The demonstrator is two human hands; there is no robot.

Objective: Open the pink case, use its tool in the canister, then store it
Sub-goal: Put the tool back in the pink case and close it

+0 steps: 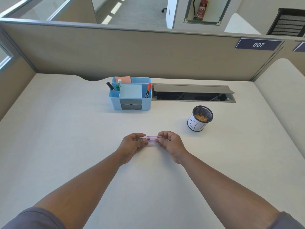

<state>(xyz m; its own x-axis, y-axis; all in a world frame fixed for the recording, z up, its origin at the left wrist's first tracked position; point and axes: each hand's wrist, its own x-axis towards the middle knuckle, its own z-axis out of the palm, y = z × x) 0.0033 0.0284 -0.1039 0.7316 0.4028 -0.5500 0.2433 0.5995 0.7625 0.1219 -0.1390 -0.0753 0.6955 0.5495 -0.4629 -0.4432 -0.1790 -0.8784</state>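
A small translucent pink case [152, 139] lies lengthwise between my two hands, just above the white desk [66, 129]. My left hand [132, 146] pinches its left end and my right hand [170, 145] pinches its right end. A dark part shows through the case near its left end; whether the case is open I cannot tell. The canister [200, 118], a black mesh cup wrapped in white paper with handwritten letters, stands to the right and farther back, with orange-brown bits inside.
A light blue desk organizer [130, 94] with markers and sticky notes stands at the back centre. Beside it on the right is an open cable tray slot [193, 93]. A beige partition [132, 52] closes off the back of the desk.
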